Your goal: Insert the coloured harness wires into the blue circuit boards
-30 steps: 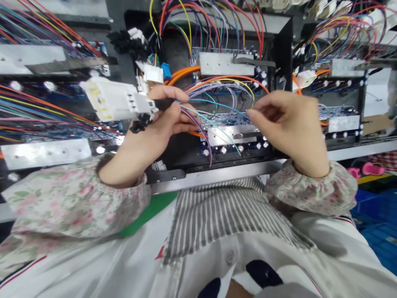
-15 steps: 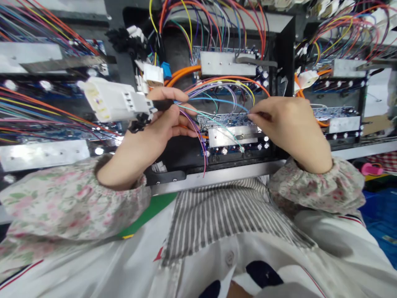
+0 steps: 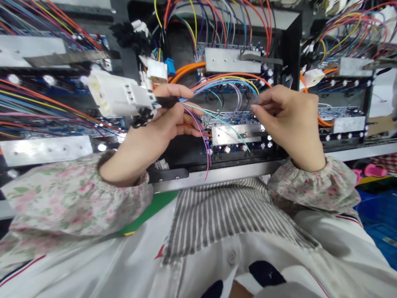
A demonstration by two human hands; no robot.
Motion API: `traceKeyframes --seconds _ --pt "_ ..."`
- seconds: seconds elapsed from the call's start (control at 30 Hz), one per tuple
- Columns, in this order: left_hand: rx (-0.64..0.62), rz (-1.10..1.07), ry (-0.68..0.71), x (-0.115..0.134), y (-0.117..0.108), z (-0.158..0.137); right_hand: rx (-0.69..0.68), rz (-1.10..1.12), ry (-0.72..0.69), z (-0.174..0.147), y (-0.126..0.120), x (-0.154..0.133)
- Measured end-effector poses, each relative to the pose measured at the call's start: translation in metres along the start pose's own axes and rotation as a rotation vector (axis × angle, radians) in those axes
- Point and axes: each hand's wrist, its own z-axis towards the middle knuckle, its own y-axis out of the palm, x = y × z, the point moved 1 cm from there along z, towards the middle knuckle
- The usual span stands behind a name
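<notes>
My left hand is closed around the black-sleeved neck of a wire harness, whose large white connector juts out to the left. Loose purple, pink and teal wires fan out from it over the near circuit board. My right hand pinches the end of a blue wire between thumb and forefinger, just above the board's right part. Other wires of the harness, purple, yellow and orange, arch between the hands. Where some of them end is hidden behind my right fingers.
A second board with a metal heatsink and a grey strap lies behind. More wired boards stand left and right, past a black partition. A metal rail runs along the near edge. Blue bins are at the lower right.
My right hand has moved slightly up and right with the blue wire, which now bends in a higher arc. My left hand keeps its hold on the harness. The whole view has shifted a little.
</notes>
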Motion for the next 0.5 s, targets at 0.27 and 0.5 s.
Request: traceKeyframes --seconds 0.27,0.5 --pt "0.020 0.017 -0.020 0.0030 0.0033 -0.0027 -0.070 -0.107 -0.031 0.0022 -0.0029 -0.0041" --pt "0.012 -0.001 0.000 0.0001 0.0022 -0.0025 -0.135 -0.134 -0.017 0.0062 -0.0072 -0.0083"
